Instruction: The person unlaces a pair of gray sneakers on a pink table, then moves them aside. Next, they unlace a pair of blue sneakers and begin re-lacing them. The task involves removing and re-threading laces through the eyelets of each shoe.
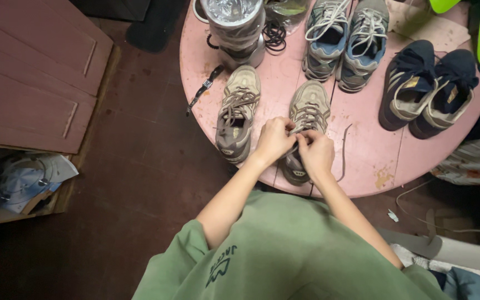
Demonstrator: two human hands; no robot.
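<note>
— What have you got hold of there?

— The lace of the beige shoe (306, 119) nearest me, toe pointing away, heel at the near rim of the round pink counter (362, 150). My left hand (273, 140) is curled nearly closed, fingertips pinching the lace over the tongue. My right hand (316, 154) is just beside it, almost touching, fingers folded in on another stretch of the same lace.

— How do you do this bit well?

— I'd say keep both pinches close to the eyelets so the lace stays flat, and pull evenly so the tongue sits centred. The loose end (343, 158) trails off to the right across the counter; I'd watch that it doesn't snag.

— And your arms?

— Both forearms reach forward from my green shirt, converging over the shoe, wrists slightly bent down, knuckles up.

— What else is about?

— Its mate (237, 114) lies just to the left, laced. Further back stand a grey-and-blue pair (345, 44) and a dark navy pair (426, 89), and a foil-wrapped container (234, 25) with a coil of black laces (274, 36) beside it.
</note>
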